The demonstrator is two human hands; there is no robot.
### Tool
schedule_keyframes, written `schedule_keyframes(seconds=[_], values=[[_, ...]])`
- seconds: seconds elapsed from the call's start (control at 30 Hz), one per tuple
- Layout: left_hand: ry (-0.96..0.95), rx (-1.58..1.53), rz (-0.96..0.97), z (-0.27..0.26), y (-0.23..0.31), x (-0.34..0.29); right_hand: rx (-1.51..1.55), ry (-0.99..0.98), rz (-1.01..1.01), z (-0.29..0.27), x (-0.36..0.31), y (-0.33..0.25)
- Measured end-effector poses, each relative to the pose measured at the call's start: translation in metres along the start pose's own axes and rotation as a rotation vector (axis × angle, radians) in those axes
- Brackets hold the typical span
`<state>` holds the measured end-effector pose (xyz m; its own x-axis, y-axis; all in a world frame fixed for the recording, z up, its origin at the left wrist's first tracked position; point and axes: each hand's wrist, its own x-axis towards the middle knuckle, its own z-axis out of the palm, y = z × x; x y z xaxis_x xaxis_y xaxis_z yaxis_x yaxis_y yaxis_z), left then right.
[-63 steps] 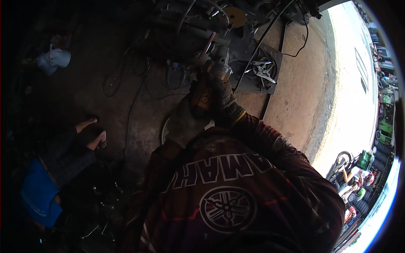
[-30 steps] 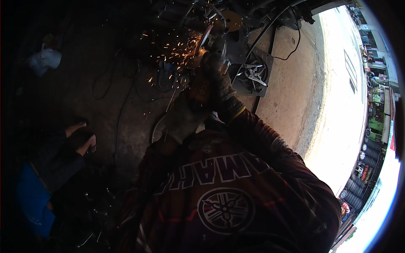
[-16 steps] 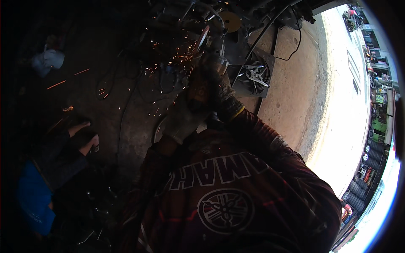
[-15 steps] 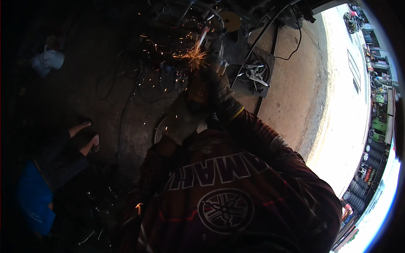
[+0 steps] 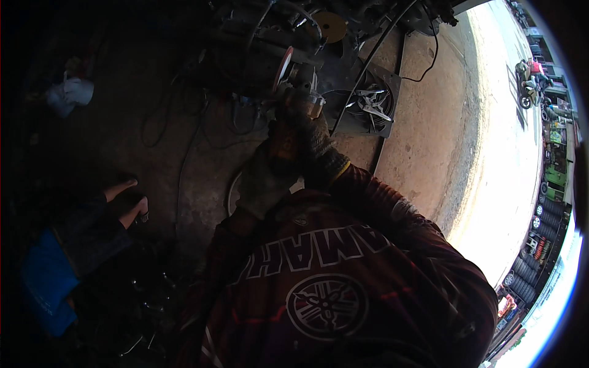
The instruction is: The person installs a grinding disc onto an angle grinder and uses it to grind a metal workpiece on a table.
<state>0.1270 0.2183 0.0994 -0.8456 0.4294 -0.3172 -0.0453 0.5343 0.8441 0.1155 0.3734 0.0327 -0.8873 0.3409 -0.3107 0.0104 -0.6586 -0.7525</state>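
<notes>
Both my hands wear knitted work gloves and hold an angle grinder [image 5: 283,144] in front of my body. My left hand [image 5: 262,181] is closed around its rear body. Further forward, my right hand [image 5: 314,132] wraps the tool near its metal head. The thin cutting disc [image 5: 283,69], pale with a reddish rim, stands nearly on edge toward the dark metal frame [image 5: 245,55]. No sparks come off it. Shadow hides most of the fingers, and I cannot tell whether the disc touches the metal.
Locking pliers [image 5: 373,103] lie on a dark plate [image 5: 386,76] at the right, near a hanging black cable [image 5: 374,58]. A tan round disc [image 5: 331,27] lies behind. A person in blue [image 5: 49,279] is at the left. Beyond the concrete [image 5: 423,135], a motorcycle [image 5: 526,83] is on the road.
The sparks at the disc have stopped, and the disc now shows plainly, slightly lower and to the left. My hands keep their hold on the grinder. A motorcycle appears nearer on the road.
</notes>
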Motion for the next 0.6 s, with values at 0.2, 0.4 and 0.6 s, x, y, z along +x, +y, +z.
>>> schedule_keyframes(seconds=[0.2, 0.4, 0.6], values=[[0.015, -0.034, 0.029, 0.002, 0.004, 0.008, -0.005, 0.061, 0.018, -0.002, 0.007, -0.005], [0.007, -0.098, 0.044, 0.008, 0.005, 0.018, -0.092, 0.03, 0.017, -0.01, 0.02, -0.014], [0.021, -0.001, 0.046, 0.007, 0.015, 0.026, -0.121, 0.048, 0.036, -0.005, 0.025, -0.028]])
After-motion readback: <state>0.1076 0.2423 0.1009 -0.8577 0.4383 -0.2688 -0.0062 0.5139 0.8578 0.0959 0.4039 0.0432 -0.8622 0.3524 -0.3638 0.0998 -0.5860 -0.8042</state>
